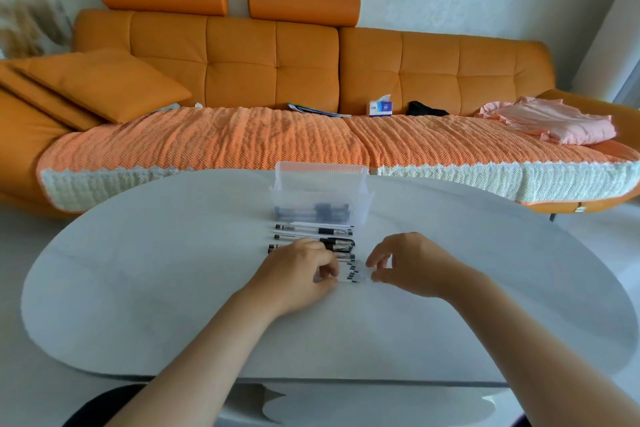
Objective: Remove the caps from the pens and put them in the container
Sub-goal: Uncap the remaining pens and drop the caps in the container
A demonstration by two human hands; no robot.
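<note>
Several clear pens with black grips lie in a row on the white table, just in front of a clear plastic container with its lid up and dark pens inside. My left hand grips the nearest pen at its left part, fingers curled over it. My right hand pinches the pen's right end, where the clear cap sits. The cap itself is blurred and hard to make out.
An orange sofa with a knitted cover runs behind the table. On it lie a tissue box, a black item, a pink cloth and papers.
</note>
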